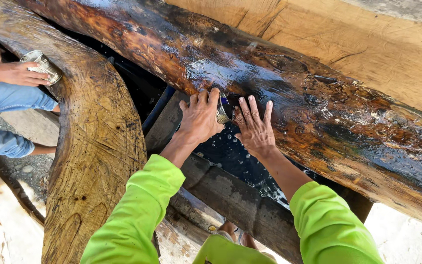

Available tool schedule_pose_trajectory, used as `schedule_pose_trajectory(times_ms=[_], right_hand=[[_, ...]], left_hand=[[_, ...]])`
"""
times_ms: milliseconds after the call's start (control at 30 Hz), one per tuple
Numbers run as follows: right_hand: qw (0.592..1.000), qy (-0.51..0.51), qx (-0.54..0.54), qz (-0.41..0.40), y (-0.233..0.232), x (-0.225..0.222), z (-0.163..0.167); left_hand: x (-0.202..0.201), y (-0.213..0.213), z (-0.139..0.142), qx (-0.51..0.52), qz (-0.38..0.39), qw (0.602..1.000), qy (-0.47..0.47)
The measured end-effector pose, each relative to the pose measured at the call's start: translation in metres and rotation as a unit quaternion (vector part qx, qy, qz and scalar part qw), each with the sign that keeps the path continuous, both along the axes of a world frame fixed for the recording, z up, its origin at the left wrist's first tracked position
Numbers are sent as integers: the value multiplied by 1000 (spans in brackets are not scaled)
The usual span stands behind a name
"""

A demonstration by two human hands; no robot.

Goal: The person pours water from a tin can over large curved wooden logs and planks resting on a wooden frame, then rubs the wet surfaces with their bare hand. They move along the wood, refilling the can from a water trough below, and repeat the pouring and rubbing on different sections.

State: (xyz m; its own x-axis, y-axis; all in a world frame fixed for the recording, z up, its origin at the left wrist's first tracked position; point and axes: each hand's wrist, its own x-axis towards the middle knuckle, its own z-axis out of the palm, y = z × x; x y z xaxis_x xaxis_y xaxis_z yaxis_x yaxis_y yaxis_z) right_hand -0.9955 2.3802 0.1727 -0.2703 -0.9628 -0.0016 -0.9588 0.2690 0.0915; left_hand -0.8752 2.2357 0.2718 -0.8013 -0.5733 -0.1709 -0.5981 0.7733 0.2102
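- The person is leaning over a large log (289, 93) whose dark, wet surface is shining along its middle.
- The left hand (200, 116) is gripping a small metal can (223, 111); the fingers are curling over the can's far side and the knuckles are pressing against the log.
- The can is sitting between the two hands, tilted on its side against the wet wood, with only its rim and part of its wall showing.
- The right hand (256, 128) is lying flat on the log just beside the can, fingers spread and straight, holding nothing.
- Whether the right thumb is touching the can cannot be told.
- Both arms are wearing bright green sleeves (137, 215) pushed back from the wrists.
- Water drops are beading on a dark beam (230, 195) running under the log, below the hands.
- A curved timber (89, 146), dry and pale brown, is arching down the left side, well apart from the hands.
- At the far left, another person's hand (20, 73) is holding a second can (42, 64) against the top of the curved timber, fingers wrapping its side.
- That person is wearing blue jeans (6, 112), showing at the left edge beneath the hand.
- A dry, pale plank (367, 44) is lying above the log at the upper right.
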Motion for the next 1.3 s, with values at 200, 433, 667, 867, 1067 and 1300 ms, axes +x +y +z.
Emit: schedule_pose_trajectory(times_ms=[200,433,667,867,1067,1300], right_hand=[[999,-22,-34,-6,-3,-1,-5],[1000,10,-22,5,-4,-8,0],[999,-20,42,-16,-23,-2,3],[998,45,-27,41,7,-12,-2],[999,-1,-51,-4,-28,-3,-3],[999,-13,-19,24,-36,0,1]], left_hand=[[0,-2,-2,4,-4,1000,24],[4,-4,-1,21,-14,1000,18],[4,-15,-2,21,-21,999,40],[6,-20,-1,21,-23,999,24],[2,-19,2,15,-33,999,37],[12,-30,9,-11,-26,998,59]])
